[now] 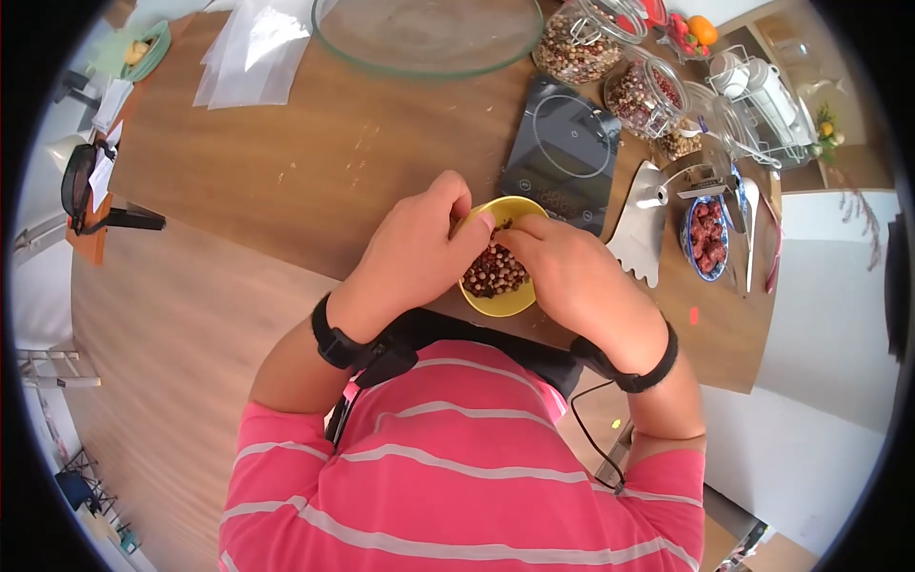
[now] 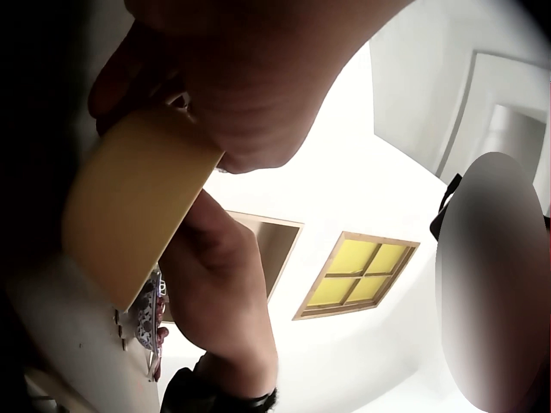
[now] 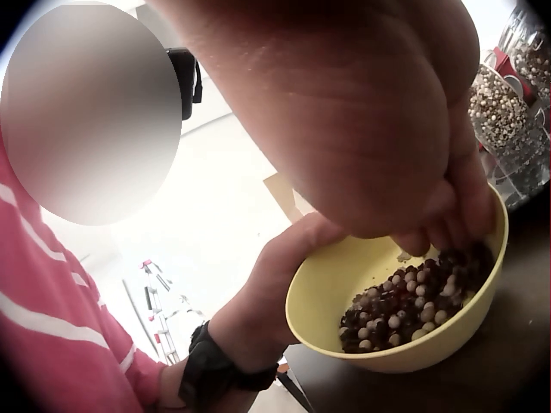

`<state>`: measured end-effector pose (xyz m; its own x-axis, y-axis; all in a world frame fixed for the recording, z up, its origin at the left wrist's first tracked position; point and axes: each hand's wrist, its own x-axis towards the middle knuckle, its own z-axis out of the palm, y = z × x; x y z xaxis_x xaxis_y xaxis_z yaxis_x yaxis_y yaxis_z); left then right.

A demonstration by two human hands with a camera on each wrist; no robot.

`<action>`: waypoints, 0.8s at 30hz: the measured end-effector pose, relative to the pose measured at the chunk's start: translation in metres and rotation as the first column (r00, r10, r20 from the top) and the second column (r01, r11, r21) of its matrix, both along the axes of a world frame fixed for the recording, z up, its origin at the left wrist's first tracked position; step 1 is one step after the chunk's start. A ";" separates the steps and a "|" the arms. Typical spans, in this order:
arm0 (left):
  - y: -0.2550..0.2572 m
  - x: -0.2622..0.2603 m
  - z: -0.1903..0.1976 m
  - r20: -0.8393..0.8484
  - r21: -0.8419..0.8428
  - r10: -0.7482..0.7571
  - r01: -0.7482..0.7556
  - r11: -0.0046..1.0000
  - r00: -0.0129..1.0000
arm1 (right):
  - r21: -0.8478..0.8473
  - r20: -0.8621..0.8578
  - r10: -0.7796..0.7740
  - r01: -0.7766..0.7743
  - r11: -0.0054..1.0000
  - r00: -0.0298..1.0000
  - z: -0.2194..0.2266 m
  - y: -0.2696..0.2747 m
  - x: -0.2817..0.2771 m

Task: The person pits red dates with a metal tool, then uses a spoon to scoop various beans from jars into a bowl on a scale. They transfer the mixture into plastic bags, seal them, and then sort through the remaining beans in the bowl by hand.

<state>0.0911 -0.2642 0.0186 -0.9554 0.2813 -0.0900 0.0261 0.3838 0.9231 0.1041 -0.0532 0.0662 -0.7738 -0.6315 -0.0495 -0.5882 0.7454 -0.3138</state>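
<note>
A yellow bowl point(image 1: 515, 303) stands close to the table's near edge, tilted toward me, with mixed dark red and beige beans point(image 3: 405, 308) inside. My left hand point(image 1: 416, 243) grips its left rim, thumb over the edge and fingers on the outer wall. From the right, my right hand point(image 1: 570, 262) reaches over the rim. Its bent fingers dip down among the beans in the right wrist view, and I cannot tell whether they pinch any. Seen from the left wrist, the bowl's outer wall point(image 2: 129, 206) hides the beans.
Beyond the bowl lies a black induction cooker point(image 1: 562, 143). Glass jars of beans point(image 1: 581, 43) stand behind it. To the right are a metal plate point(image 1: 640, 224) and a blue-patterned dish of dark red pieces point(image 1: 707, 238). A large glass bowl point(image 1: 429, 69) and plastic bags point(image 1: 253, 57) lie further back.
</note>
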 end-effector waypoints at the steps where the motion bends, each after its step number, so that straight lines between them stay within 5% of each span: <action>1: -0.001 0.000 -0.001 0.002 0.005 0.004 -0.004 1.000 1.000 | 0.079 0.107 0.012 -0.020 0.997 0.994 0.001 -0.001 -0.003; 5: -0.001 -0.003 -0.017 0.013 0.034 0.075 -0.075 0.997 0.997 | 0.019 0.213 0.077 -0.083 0.996 0.974 -0.002 0.000 -0.019; 7: -0.003 -0.006 -0.020 -0.025 0.068 0.091 -0.089 0.994 0.996 | 0.003 0.523 0.003 -0.005 1.000 0.852 0.004 -0.004 -0.028; 14: -0.002 -0.013 -0.016 0.077 0.028 0.066 -0.069 0.997 0.995 | -0.072 0.753 0.003 0.078 0.994 0.658 0.001 -0.009 -0.039; 20: -0.001 -0.008 -0.014 0.031 -0.006 0.048 -0.048 0.999 0.998 | -0.220 0.923 0.073 0.363 0.905 0.379 -0.019 -0.012 -0.035; 22: -0.002 -0.008 -0.013 0.021 -0.015 0.034 -0.034 0.999 0.999 | -0.209 0.974 0.121 0.549 0.809 0.192 -0.019 -0.014 -0.032; 24: -0.005 -0.010 -0.012 0.015 -0.019 -0.001 0.001 1.000 1.000 | -0.226 0.974 0.151 0.637 0.737 0.170 -0.022 -0.011 -0.030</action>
<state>0.0810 -0.2690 0.0064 -0.9536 0.2804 -0.1093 0.0129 0.4011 0.9160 0.0737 -0.0642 0.0445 -0.4970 -0.6150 -0.6122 0.6106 0.2534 -0.7503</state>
